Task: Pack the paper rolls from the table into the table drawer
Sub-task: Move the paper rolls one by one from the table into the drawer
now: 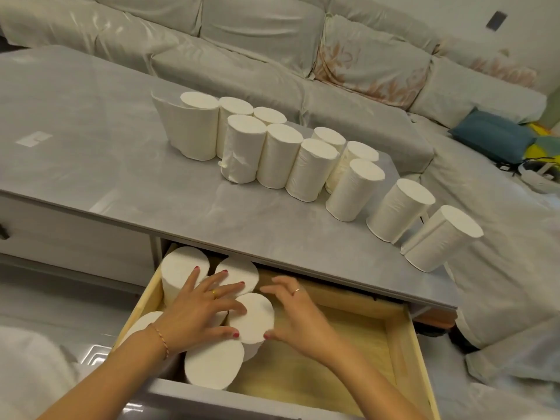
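The roll in hand (253, 318) stands upright in the drawer (397, 338), at the right edge of a cluster packed into the drawer's left end; we count about five rolls in there, one mostly hidden under the left wrist. Step in hand, as we judge it: seating this roll snug against its neighbours. To do it well we'd keep it upright, press it leftward and back until it touches the rolls beside it, and leave no gap, so that the bare right half of the drawer stays free for full rows. Left hand (197, 316) lies spread and flat, fingers wide, palm over the cluster, fingertips on two roll tops and thumb against the near side of this roll; it steadies, nothing clasped. Right hand (298, 316) is open too, fingers loosely curved, thumb tip touching the roll's right side, no closed grip on it. Outward: about twelve rolls (281, 156) stand on the bench (91, 165) in a loose double row running right, a sofa (242, 34) behind.
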